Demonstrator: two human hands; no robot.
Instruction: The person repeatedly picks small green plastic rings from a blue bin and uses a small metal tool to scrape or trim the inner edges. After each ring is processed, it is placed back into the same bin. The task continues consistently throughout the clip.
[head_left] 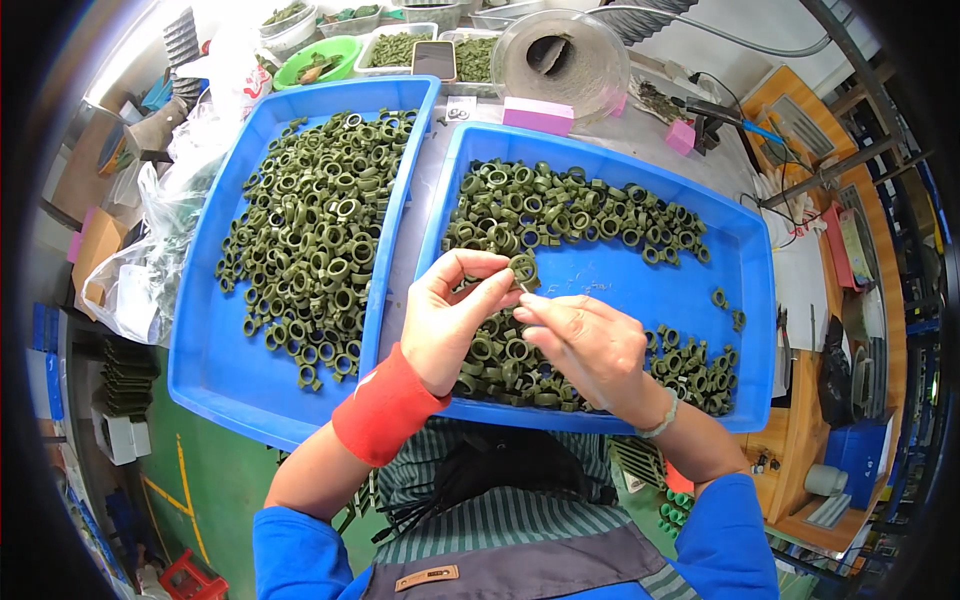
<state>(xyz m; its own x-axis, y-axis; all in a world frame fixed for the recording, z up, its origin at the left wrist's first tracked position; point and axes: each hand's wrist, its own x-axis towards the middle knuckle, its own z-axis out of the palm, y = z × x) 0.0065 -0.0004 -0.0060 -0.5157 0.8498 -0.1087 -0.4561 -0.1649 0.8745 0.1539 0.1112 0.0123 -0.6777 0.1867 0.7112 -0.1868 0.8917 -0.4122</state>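
My left hand [455, 305] pinches a small dark green ring [531, 268] between thumb and fingertips, above the right blue tray [620, 285]. Close against it, my right hand [595, 345] is closed around a slender tool whose thin tip meets the ring; most of the tool is hidden by my fingers. Loose green rings [570, 205] lie along the tray's far side, with more in the near part under my hands. The left blue tray [215, 375] bears a large heap of similar rings [325, 220]. A red wristband is on my left wrist.
Behind the trays stand a phone [433, 61], a pink block [538, 115], a round clear tub [600, 60], a green bowl [317, 62] and containers of small green parts. Plastic bags [160, 270] lie at the left. A blue-tipped tool with a cable [755, 130] is at the right.
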